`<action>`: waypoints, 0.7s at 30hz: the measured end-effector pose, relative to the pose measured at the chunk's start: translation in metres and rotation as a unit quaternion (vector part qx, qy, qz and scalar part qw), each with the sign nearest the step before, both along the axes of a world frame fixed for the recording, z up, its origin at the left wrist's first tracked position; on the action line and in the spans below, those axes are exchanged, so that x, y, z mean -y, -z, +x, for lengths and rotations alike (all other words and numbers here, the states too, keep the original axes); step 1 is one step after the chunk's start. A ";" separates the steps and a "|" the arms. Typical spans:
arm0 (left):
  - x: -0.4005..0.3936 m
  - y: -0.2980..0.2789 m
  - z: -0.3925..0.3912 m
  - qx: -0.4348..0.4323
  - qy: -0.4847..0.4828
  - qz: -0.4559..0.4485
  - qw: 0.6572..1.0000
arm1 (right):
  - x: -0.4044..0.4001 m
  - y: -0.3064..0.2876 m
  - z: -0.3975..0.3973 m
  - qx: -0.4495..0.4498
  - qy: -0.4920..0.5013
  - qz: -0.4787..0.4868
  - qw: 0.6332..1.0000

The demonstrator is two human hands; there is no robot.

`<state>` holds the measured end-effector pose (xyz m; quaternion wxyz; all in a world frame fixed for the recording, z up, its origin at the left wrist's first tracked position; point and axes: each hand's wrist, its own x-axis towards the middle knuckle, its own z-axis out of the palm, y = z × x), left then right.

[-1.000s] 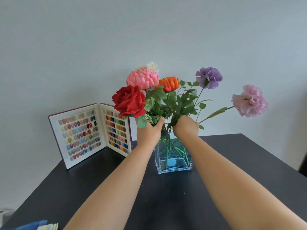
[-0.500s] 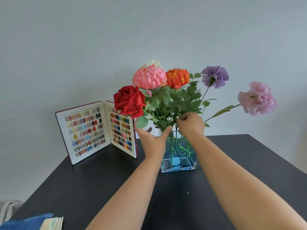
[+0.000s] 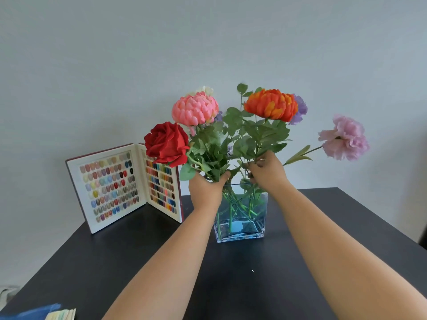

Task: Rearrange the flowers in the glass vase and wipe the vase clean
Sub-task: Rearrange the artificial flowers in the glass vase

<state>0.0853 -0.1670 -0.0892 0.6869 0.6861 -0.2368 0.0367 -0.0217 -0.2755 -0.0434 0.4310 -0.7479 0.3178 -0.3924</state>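
Currently your left hand cups the stems at the glass vase mouth; your right hand pinches the orange flower stem just above the rim. Since earlier, that bloom has shifted right, covering the purple one. Vase: mid-table, below both hands.

the vase is clear glass, smooth and glossy, tinted blue toward its base. it stands on a table with a dark, matt, smooth top. left of the vase, the open sample book has white card-like pages set with small glossy colour chips. above the vase, the red rose looks velvety and cloth-like, and the leaves look matt.
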 end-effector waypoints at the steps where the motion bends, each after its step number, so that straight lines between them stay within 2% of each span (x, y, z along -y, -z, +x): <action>1: 0.000 -0.001 0.001 -0.003 0.002 -0.001 1.000 | 0.002 0.000 0.000 0.012 -0.015 0.012 1.000; 5: 0.000 0.002 -0.001 0.001 0.003 -0.004 1.000 | 0.004 -0.003 0.001 0.140 -0.123 0.105 0.977; 8: -0.001 0.002 -0.003 0.008 0.001 0.000 1.000 | 0.002 -0.004 -0.002 0.181 -0.162 0.122 0.962; 11: -0.001 0.001 -0.004 0.007 0.001 0.003 1.000 | 0.003 -0.005 -0.009 0.161 -0.197 0.100 0.962; 14: -0.002 0.001 -0.004 0.018 0.001 0.007 1.000 | 0.004 -0.012 -0.016 0.101 -0.212 0.049 0.971; 21: -0.004 0.001 -0.005 0.030 0.002 -0.006 1.000 | 0.004 -0.024 -0.019 0.045 -0.128 -0.054 0.989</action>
